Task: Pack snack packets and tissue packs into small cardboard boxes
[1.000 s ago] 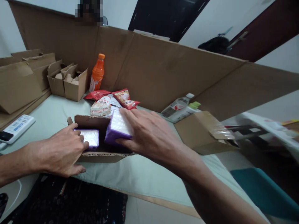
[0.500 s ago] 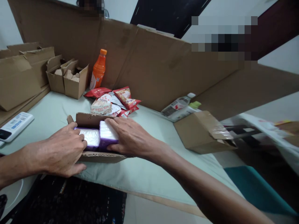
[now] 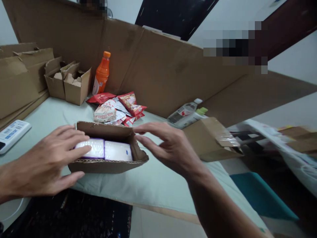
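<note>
Two white-topped packs (image 3: 117,151) sit side by side in an open cardboard box (image 3: 100,167) on a pale green cloth (image 3: 153,185), the left hand (image 3: 58,160) spread over its left end and the right hand (image 3: 167,147) loosely curved at its far right corner. Beyond lie snack packets (image 3: 105,111), with an orange bottle (image 3: 101,74) standing behind them to the left. A clear bottle (image 3: 183,112) and another carton (image 3: 206,138) lie to the right.

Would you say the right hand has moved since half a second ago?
Yes: the right hand has moved rightward, judged against the orange bottle.
</note>
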`<state>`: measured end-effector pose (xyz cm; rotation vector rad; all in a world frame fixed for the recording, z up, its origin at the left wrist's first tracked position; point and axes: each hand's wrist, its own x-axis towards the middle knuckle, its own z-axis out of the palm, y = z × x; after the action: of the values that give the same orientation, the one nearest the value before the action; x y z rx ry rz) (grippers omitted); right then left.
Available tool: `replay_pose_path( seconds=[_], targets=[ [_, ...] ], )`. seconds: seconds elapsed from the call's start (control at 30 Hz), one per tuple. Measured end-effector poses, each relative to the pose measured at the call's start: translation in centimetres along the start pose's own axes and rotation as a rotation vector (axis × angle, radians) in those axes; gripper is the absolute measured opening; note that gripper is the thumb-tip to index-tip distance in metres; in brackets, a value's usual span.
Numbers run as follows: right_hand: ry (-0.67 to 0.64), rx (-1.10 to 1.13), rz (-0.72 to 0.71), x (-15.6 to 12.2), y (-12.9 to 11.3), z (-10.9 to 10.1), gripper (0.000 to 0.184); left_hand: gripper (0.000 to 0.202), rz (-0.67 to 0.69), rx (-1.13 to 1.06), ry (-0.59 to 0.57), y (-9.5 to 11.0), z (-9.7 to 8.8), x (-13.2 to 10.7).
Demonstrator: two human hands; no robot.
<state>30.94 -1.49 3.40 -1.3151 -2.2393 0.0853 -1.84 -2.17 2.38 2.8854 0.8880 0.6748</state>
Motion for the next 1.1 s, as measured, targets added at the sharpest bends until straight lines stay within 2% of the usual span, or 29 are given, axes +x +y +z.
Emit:
replay_pose_path(
  seconds=[0.07,0.1,0.17,0.23,0.27,0.33,0.4,0.47,0.5,0.6,0.7,0.83,1.0,1.1],
  targets=[
    [0.079,0.036,0.096,-1.6,0.7,-0.2,0.021,0.041,-0.059,0.041,0.175,0.1,0.5,-2.0],
    [0.048,0.061,0.127,-2.3,0.9,0.0,0.024,0.047,-0.12,0.05,0.217,0.2,1.1,-3.0],
    [-0.095,0.139,0.139,-3.3,0.8,0.8,0.034,0.054,-0.249,0.021,0.254,0.5,2.7,-4.3],
    [-0.244,0.232,0.114,-3.7,0.5,1.5,0.046,0.052,-0.269,-0.02,0.261,0.7,4.4,-4.7],
    [-0.275,0.267,0.107,-3.7,0.4,1.6,0.05,0.047,-0.248,-0.023,0.27,0.8,5.0,-4.6],
    [-0.233,0.305,0.108,-3.2,0.4,1.6,0.051,0.035,-0.205,0.0,0.301,0.7,5.6,-3.9],
    [-0.108,0.301,0.103,-2.3,1.0,1.3,0.043,0.026,-0.191,0.028,0.321,0.6,5.6,-3.2],
    [-0.015,0.269,0.076,-1.2,1.9,1.2,0.048,0.027,-0.198,0.034,0.324,0.5,5.4,-2.7],
    [-0.015,0.26,0.057,-0.8,2.3,1.4,0.055,0.03,-0.215,0.032,0.322,0.5,5.3,-2.6],
    [-0.191,0.282,-0.022,-0.7,3.1,2.5,0.064,0.047,-0.337,0.029,0.333,0.6,5.6,-2.7],
    [-0.319,0.222,-0.125,-2.5,3.1,3.7,0.07,0.056,-0.44,-0.009,0.33,0.5,6.7,-3.0],
    [-0.335,0.032,-0.172,-3.8,3.1,4.2,0.083,0.041,-0.375,-0.12,0.229,-0.7,7.7,-3.1],
    [-0.449,-0.011,-0.192,-0.5,2.6,4.6,0.094,0.039,-0.364,-0.133,0.192,-2.6,7.4,-3.1],
    [-0.495,-0.022,-0.207,0.7,2.3,4.3,0.088,0.047,-0.375,-0.146,0.194,-3.2,7.7,-2.9]
  ],
)
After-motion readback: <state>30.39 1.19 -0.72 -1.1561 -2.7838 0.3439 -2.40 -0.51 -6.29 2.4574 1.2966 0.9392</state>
